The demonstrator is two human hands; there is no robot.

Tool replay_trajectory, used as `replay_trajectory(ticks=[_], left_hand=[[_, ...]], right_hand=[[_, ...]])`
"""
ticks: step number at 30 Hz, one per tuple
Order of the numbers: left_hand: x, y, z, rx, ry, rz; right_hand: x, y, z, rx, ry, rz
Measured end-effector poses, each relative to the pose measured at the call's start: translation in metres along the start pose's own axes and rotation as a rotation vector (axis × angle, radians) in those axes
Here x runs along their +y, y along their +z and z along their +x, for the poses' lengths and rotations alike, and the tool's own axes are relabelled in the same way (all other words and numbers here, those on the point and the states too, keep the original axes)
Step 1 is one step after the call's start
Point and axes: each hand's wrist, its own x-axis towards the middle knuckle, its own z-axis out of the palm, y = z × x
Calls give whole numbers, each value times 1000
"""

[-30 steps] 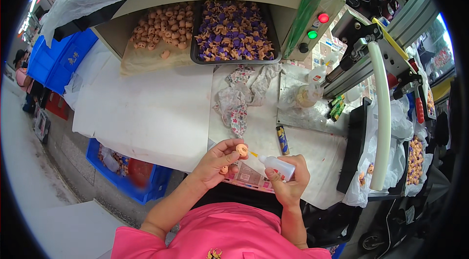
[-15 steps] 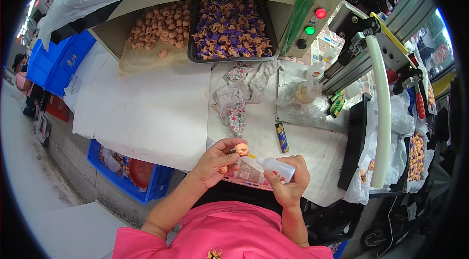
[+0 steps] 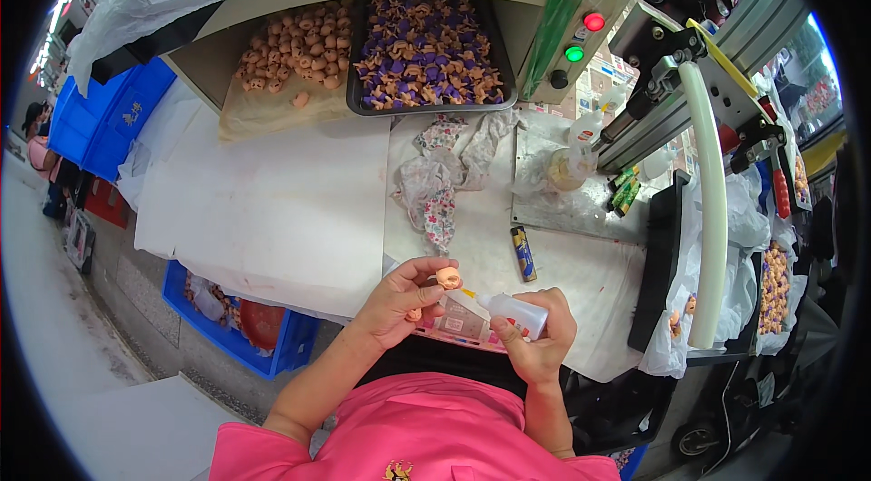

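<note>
Peach-coloured doll head (image 3: 448, 278): pinched between thumb and fingers of left hand (image 3: 397, 304), above the table's near edge. Second head (image 3: 414, 314) lower, against the same hand. Right hand (image 3: 543, 340) closed around white bottle (image 3: 517, 312); bottle's long axis runs leftward and slightly up, nozzle (image 3: 469, 293) just right of and below the pinched head; contact unclear. Black tray (image 3: 435, 111): purple-and-peach parts (image 3: 426, 54). Blue crate (image 3: 292, 349): small pieces, red bowl (image 3: 260, 328).

A bright pink, short-sleeved fabric shirt (image 3: 440, 417) covers the torso, creased across the front, with a small gold-and-dark emblem (image 3: 397, 471) there. Loose pink sleeves (image 3: 259, 452) leave the left hand (image 3: 396, 304), right hand (image 3: 543, 340) and forearms (image 3: 331, 361) bare.
</note>
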Motion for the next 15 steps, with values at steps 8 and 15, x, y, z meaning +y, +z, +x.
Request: replay_trajectory(ticks=[8,15], left_hand=[[-2,-1,1,-11,-13,10],[-1,1,0,10,-31,7]], right_hand=[[3,-3,-4,23,40,7],[4,-1,-4,19,29,-16]])
